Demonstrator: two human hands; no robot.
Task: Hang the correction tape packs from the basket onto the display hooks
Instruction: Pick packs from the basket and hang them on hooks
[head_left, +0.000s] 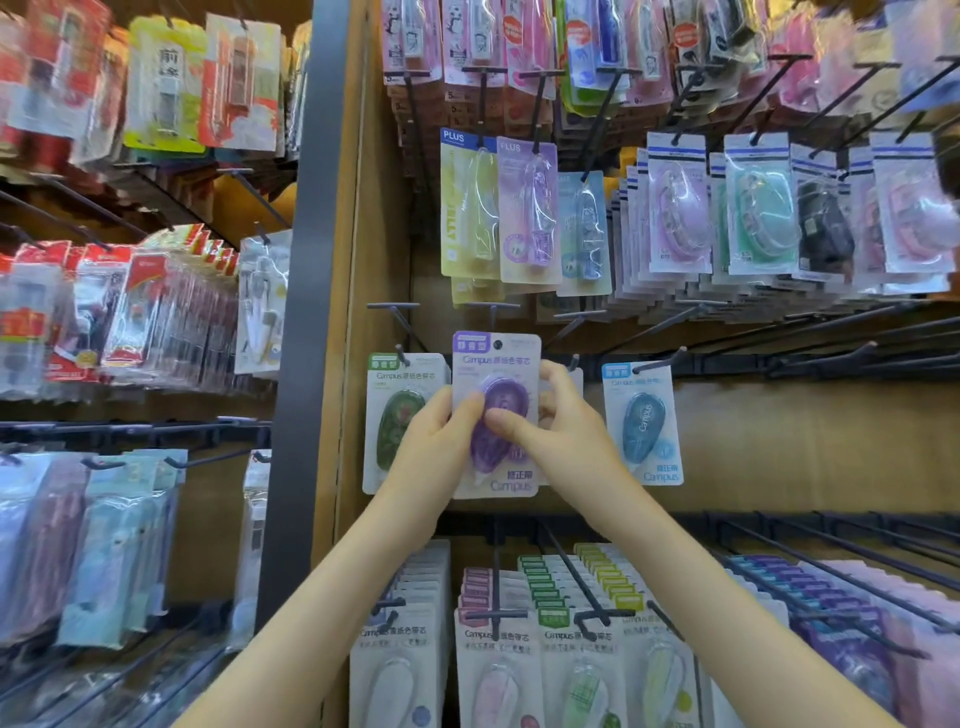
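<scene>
Two bays of hook display fill the view, split by a grey upright post (306, 260). Right bay: wooden back panel (779, 441), rows of black hooks, carded stationery hanging top to bottom. Left bay: blurred red packs (104, 312) and pastel ones below, print not readable.

Upper rows on the right hold PLUS packs (470, 208) and a crowded run of round tape packs (727, 208), blurred toward the edges. Bottom row: dense stacks of Campus packs (519, 649) on long hooks, coloured tabs one behind another.

Middle row is sparse. Green pack (395, 415) hangs on a hook at left, blue pack (643, 421) hangs on a hook at right, and long black hooks (831, 358) run on further right.

Both forearms reach up from the bottom edge to the middle row. Left hand (441, 441) grip: thumb on the blister front, fingers behind the card's left edge, holding the purple pack (496, 364). Right hand (561, 431) grip: thumb on the blister front, fingers curled round the right edge, holding the same pack.

Purple pack is upright, face to camera, between the green and blue packs, overlapping the green one's right edge. Its top stands higher than both neighbours. Hang hole (497, 344) at the card's top shows dark; cannot tell whether a hook tip is through it.
</scene>
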